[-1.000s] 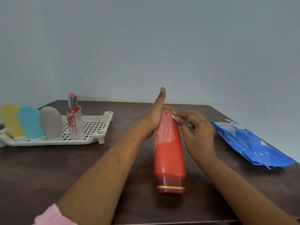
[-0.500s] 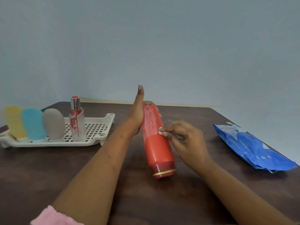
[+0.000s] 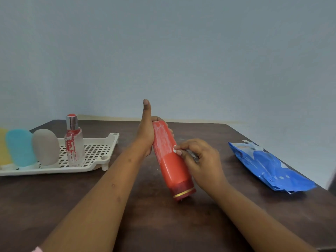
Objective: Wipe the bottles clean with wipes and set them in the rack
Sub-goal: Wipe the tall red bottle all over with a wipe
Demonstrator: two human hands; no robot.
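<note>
Head view: the red bottle is in the middle of the counter, held aslant with its dark, gold-banded cap end low and toward the near edge. Whether the cap touches the counter cannot be told. A whitish film covers the bottle's upper half; the lower half is plain red.

The left hand grips the bottle's upper end, fingers wrapped behind it and thumb pointing straight up. The right hand is curled against the bottle's right side at mid-height, its fingertips on the surface, pinching a small pale wad that seems to be a wipe; most of it is hidden in the fingers.

The white rack sits by the left edge, toward the far-left corner. Four bottles stand in it in a row: a clear bottle with red marks and a silver cap nearest the middle, then a grey one, a blue one and a yellow one cut off by the frame.

A blue wipes pack lies flat along the right edge, well apart from the hands.
</note>
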